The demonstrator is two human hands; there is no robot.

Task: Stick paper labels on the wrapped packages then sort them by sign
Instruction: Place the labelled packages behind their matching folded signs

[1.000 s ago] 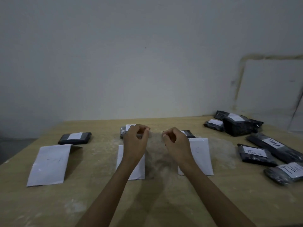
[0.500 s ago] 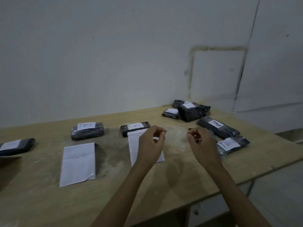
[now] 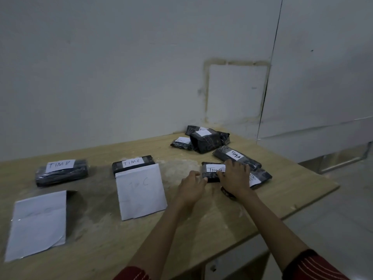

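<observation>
- Pale wall (image 3: 121,67) rises behind, with a brown-edged square patch (image 3: 236,89) near the corner.
- Wooden desk (image 3: 101,239) fills the lower view.
- Two white sheets lie flat near the front: a left sheet (image 3: 38,223) and a sheet marked "TIM C" (image 3: 141,190).
- Behind them rest the "TIMB" package (image 3: 61,172) and the "TIMC" package (image 3: 132,164), the latter touching its sheet.
- Far right sits a heap of labelled packages (image 3: 205,138), with a long "TIMA" package (image 3: 236,158) nearer.
- Between the hands, on the desk, lies the held package (image 3: 212,171), white label up.
- Right grip (image 3: 235,178) clasps its right end, thumb on the label.
- Left grip (image 3: 191,187) touches its left end with the fingertips; I cannot tell whether it clasps.
</observation>
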